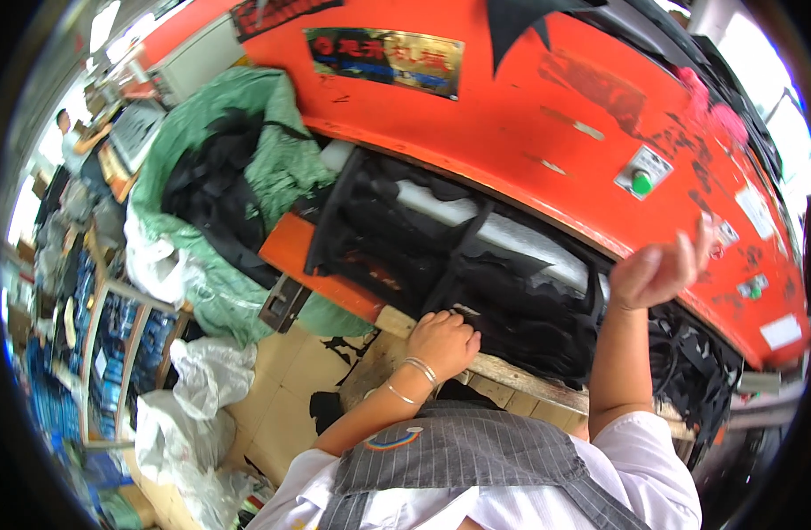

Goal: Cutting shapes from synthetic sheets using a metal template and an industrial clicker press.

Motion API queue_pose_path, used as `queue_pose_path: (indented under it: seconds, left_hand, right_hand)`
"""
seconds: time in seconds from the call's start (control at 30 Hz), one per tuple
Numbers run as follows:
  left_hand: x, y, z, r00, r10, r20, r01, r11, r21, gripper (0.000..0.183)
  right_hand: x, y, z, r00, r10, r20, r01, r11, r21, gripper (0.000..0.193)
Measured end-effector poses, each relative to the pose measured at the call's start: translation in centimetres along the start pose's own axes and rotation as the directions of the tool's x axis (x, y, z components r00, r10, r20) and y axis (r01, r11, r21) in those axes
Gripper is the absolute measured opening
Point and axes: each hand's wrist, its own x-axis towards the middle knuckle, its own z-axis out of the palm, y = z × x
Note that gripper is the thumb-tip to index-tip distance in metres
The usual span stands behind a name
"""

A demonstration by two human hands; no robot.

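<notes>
My left hand (446,342) lies at the near edge of a black divided frame (486,216), its fingers curled against the black material (511,314) there; the fingertips are partly hidden. My right hand (660,269) is raised at the right end of the frame, palm turned up and fingers apart, with nothing in it. Its fingertips are close to a small red button (716,252) on the orange-red machine (511,115); whether they touch it I cannot tell. Dark pieces and whitish strips (531,252) lie within the frame's sections.
A green button (641,183) sits on the machine's front. At left, a green sack (286,168) holds black scraps, beside an orange bar (335,274). White plastic bags (180,433) and a rack (127,362) stand further left. More black scraps (701,362) hang at right. A person (79,150) works far off.
</notes>
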Motion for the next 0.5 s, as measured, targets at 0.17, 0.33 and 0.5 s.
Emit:
queue_pose_path:
  seconds: [0.17, 0.33, 0.5]
  left_hand:
    - [-1.5, -2.1, -1.0, 0.941, 0.046, 0.335, -0.03, 0.998, -0.052, 0.035]
    - [-3.3, -7.1, -5.0, 0.631, 0.354, 0.69, -0.022, 0.897, -0.441, 0.041]
    - [1.6, -17.8, -10.4, 0.997, 0.012, 0.073, 0.024, 0.878, -0.479, 0.017]
  right_hand:
    - [-5.1, -3.1, 0.5, 0.942, 0.047, 0.332, -0.087, 0.99, 0.108, 0.024]
    - [-7.6, -8.5, 5.8, 0.645, 0.045, 0.763, -0.327, 0.918, 0.222, 0.029]
    - [-13.4, -14.5, 12.3, 0.414, 0.124, 0.902, -0.376, 0.925, 0.045, 0.022]
